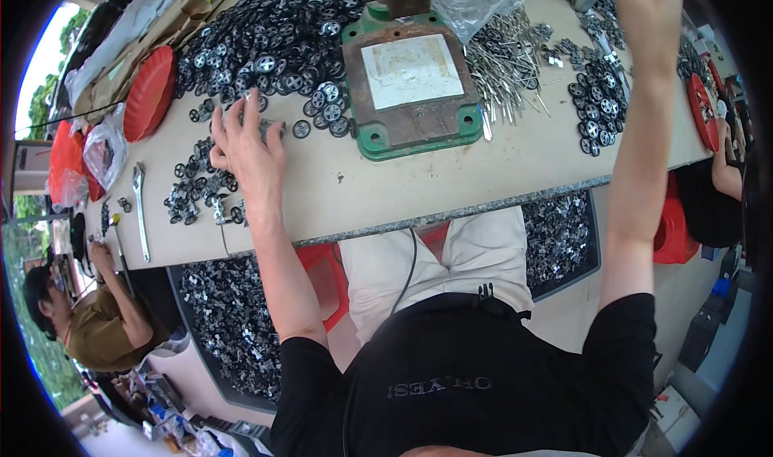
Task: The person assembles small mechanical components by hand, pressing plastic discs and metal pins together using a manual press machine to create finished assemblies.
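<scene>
My left hand (251,149) is over the left part of the table with its fingers spread and bent downward. Beneath and beside it lie small black wheels with silver spokes, some joined to metal pieces in a loose cluster (189,187). A dark small part shows between thumb and fingers; whether they touch it I cannot tell. A large heap of the same wheels (266,46) rises just beyond. My right hand (648,10) is raised at the upper right, blurred and cut by the edge, its fingers hidden. Between the hands stands a green press base (415,95) with a pale plate on top.
Metal pins (503,70) are piled right of the press, beside a clear plastic bag (483,2). More wheels (596,107) lie farther right. A red dish (149,93) and an adjustable wrench (140,211) lie left. Trays of metal parts (229,320) sit below the table. People work at both sides.
</scene>
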{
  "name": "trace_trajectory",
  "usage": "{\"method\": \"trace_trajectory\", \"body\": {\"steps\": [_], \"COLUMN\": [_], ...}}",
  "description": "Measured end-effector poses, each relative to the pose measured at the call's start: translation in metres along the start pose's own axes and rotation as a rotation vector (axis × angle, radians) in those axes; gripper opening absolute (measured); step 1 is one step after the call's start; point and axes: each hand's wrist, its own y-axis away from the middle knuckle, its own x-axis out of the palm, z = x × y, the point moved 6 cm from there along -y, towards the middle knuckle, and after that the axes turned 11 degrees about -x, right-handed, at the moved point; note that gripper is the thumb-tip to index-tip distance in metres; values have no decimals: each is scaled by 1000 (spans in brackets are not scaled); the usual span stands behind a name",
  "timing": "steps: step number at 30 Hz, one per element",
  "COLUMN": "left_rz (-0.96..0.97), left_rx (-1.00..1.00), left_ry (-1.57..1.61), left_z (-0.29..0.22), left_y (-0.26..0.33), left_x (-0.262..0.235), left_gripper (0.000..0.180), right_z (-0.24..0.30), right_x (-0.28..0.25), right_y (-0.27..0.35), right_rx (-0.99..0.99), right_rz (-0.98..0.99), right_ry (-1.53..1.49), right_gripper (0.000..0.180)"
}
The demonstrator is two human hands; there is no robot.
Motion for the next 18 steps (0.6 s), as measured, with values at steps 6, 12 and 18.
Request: {"method": "trace_trajectory", "body": {"steps": [6,12,18], "left_rz": [156,257,999], "left_rx": [275,74,-430], "left_ry": [-263,564,1386], "left_z": [-25,-44,-100], "left_y": [18,22,93], "left_x": [12,-6,13], "left_gripper": [16,5,19], "right_z": [-42,-61,-84], "right_x": [-27,-36,-30], "right_y": [136,203,205], "right_rx": [494,852,813], "right_rz": [313,736,805], "right_ry": [153,317,526], "right_gripper": [12,15,15]}}
